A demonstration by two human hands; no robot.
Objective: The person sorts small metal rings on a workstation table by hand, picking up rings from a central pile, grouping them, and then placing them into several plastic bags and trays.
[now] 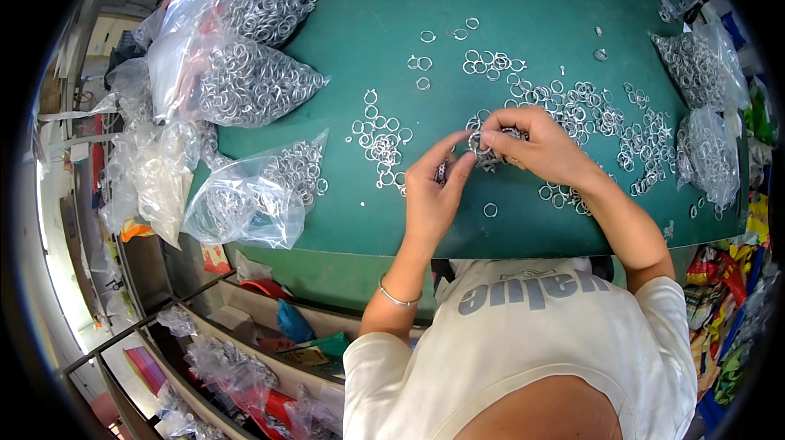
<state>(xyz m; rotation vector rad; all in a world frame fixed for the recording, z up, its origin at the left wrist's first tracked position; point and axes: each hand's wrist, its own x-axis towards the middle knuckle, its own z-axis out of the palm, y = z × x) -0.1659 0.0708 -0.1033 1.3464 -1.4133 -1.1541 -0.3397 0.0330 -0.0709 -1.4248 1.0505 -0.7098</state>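
My left hand (433,195) is closed, thumb and fingers pinching the near side of a small silver metal ring (475,144). More rings show in the curl of its fingers. From the right, my right hand (544,148) bends over the same spot, its thumb and forefinger closed on the ring, with further rings bunched under its fingers. The fingers partly hide how these rings touch each other. Just beyond and beside the right hand spreads a loose heap of similar rings (585,105). A smaller heap (382,146) lies left of the left hand.
On the green tabletop (360,47), clear plastic bags full of rings (253,84) crowd the left, one opened bag (253,203) nearer me. Other ring bags (710,158) stand at the right edge. A single ring (490,210) lies near the front. Below left is an open drawer (253,342).
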